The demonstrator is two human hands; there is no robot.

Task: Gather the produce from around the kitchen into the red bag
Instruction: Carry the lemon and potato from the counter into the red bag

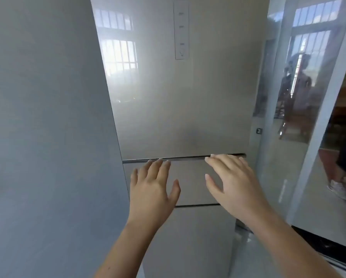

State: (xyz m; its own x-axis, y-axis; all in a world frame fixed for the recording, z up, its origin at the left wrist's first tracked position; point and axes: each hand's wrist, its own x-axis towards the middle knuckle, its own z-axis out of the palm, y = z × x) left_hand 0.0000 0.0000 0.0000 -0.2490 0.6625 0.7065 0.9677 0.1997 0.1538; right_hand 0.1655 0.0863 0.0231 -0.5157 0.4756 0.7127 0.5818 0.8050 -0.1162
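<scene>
A tall, glossy beige fridge (pixel 168 107) fills the middle of the head view, all of its doors closed. Both of my hands are raised in front of its middle drawer (pixel 192 181). My left hand (pixel 154 187) is open with fingers spread, fingertips at the dark gap above the drawer front. Spread the same way, my right hand (pixel 231 183) has its fingertips at that gap too. Neither hand holds anything. No produce and no red bag are in view.
A flat grey panel (pixel 47 137) stands close on the left. A glass sliding door (pixel 300 97) is on the right, with another person's leg and shoe (pixel 340 187) beyond it. A control strip (pixel 181 29) sits high on the fridge door.
</scene>
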